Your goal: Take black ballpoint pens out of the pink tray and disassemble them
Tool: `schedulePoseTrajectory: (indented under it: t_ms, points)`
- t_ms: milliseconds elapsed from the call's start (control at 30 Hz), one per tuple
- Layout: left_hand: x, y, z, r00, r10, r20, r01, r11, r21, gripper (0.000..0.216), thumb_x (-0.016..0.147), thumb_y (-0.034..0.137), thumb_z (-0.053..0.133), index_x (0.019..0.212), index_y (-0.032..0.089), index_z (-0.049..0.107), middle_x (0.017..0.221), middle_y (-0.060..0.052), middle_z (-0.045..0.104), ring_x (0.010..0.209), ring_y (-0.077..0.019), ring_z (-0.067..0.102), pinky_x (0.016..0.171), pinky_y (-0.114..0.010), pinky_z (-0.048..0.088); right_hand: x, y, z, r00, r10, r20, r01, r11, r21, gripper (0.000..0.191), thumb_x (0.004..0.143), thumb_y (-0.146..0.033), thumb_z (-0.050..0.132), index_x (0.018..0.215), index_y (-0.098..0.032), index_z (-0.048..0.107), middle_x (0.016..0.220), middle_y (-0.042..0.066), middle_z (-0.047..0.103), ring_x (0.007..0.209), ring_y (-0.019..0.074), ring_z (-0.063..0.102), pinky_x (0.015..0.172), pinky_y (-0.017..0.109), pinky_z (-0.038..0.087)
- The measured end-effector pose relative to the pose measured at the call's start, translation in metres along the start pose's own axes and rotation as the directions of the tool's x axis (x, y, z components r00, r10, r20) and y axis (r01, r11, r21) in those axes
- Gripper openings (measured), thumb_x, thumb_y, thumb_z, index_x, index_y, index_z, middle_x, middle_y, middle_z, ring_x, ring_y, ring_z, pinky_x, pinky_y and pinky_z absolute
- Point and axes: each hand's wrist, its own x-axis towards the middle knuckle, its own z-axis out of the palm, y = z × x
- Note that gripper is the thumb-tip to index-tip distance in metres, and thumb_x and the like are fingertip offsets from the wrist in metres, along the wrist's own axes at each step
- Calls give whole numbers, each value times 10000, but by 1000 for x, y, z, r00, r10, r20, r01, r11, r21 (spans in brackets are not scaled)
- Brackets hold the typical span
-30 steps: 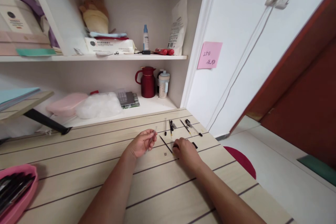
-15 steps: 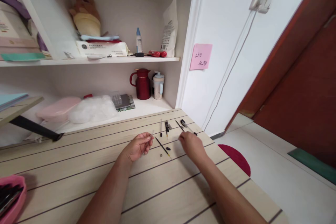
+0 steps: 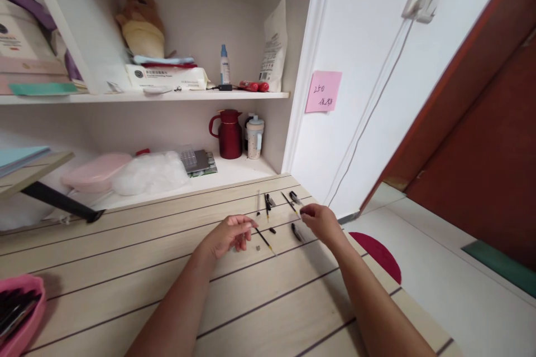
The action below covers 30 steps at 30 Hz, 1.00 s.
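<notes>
My left hand (image 3: 229,236) rests on the wooden table (image 3: 125,279) with thumb and fingers pinched on a thin clear pen barrel. My right hand (image 3: 321,221) hovers just above the table to the right, fingers pinched on a small part I cannot make out. Between and behind the hands lie pen parts: a black refill (image 3: 263,240), a small black cap (image 3: 272,230), a black pen piece (image 3: 296,231), another refill (image 3: 288,202), a clear tube (image 3: 258,202), and a tiny spring-like bit (image 3: 257,246).
A pink pencil case (image 3: 19,312) sits at the table's left edge. Behind are shelves with a red jug (image 3: 230,134), a cup (image 3: 253,136), a plastic bag (image 3: 148,173) and a pink box (image 3: 94,170). The table's edge drops off at right, with a pink sticky note (image 3: 322,91) on the wall.
My right hand moved from the table's middle toward the back right and lifted, uncovering a black pen piece. My left hand stayed put with the clear barrel. The view shifted slightly.
</notes>
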Motion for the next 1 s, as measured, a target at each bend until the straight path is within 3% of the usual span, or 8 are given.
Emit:
schedulePoseTrajectory:
  t_ms: [33, 100, 167, 233, 367, 1000]
  points:
    - [0, 0, 2, 1000, -3, 14, 3, 1000, 23, 317, 701, 377, 600, 893, 125, 590, 590, 4, 578, 377, -56, 504, 342, -148, 276, -2, -4, 3, 1000, 3, 14, -6, 978, 206, 125, 648, -232, 555, 758, -180, 586, 629, 19, 581, 576, 149, 537, 494, 245, 346]
    - [2, 0, 6, 999, -11, 42, 8, 998, 59, 320, 707, 385, 590, 890, 122, 588, 583, 5, 579, 368, -55, 501, 333, -147, 263, -8, -14, 13, 998, -4, 70, -35, 834, 551, 185, 635, -291, 603, 775, -180, 553, 558, -28, 519, 485, 108, 480, 436, 218, 308]
    - [2, -1, 9, 998, -18, 63, 13, 996, 83, 321, 717, 392, 574, 891, 122, 585, 579, 8, 576, 363, -55, 499, 327, -145, 254, -15, -23, 25, 993, -32, 112, -60, 686, 726, 235, 613, -311, 645, 779, -179, 544, 537, -50, 492, 450, 80, 440, 409, 198, 277]
    - [3, -1, 11, 997, -23, 75, 16, 995, 97, 322, 723, 397, 564, 894, 124, 581, 580, 12, 574, 363, -53, 499, 326, -144, 254, -23, -31, 34, 990, -56, 133, -73, 599, 797, 257, 598, -311, 672, 771, -170, 545, 533, -54, 494, 444, 67, 434, 400, 188, 268]
    - [2, -1, 11, 997, -32, 75, 24, 994, 107, 321, 721, 403, 564, 891, 130, 574, 581, 16, 576, 365, -50, 496, 328, -142, 251, -29, -36, 43, 986, -78, 149, -78, 574, 815, 264, 586, -295, 697, 750, -158, 542, 496, -61, 485, 423, 58, 432, 382, 179, 254]
    - [3, -1, 8, 996, -41, 81, 36, 997, 62, 258, 681, 285, 594, 882, 126, 622, 604, -8, 606, 361, -38, 460, 336, -154, 236, -34, -41, 46, 983, -76, 165, -76, 652, 754, 285, 560, -325, 713, 622, -167, 484, 420, -57, 494, 380, 61, 406, 380, 189, 243]
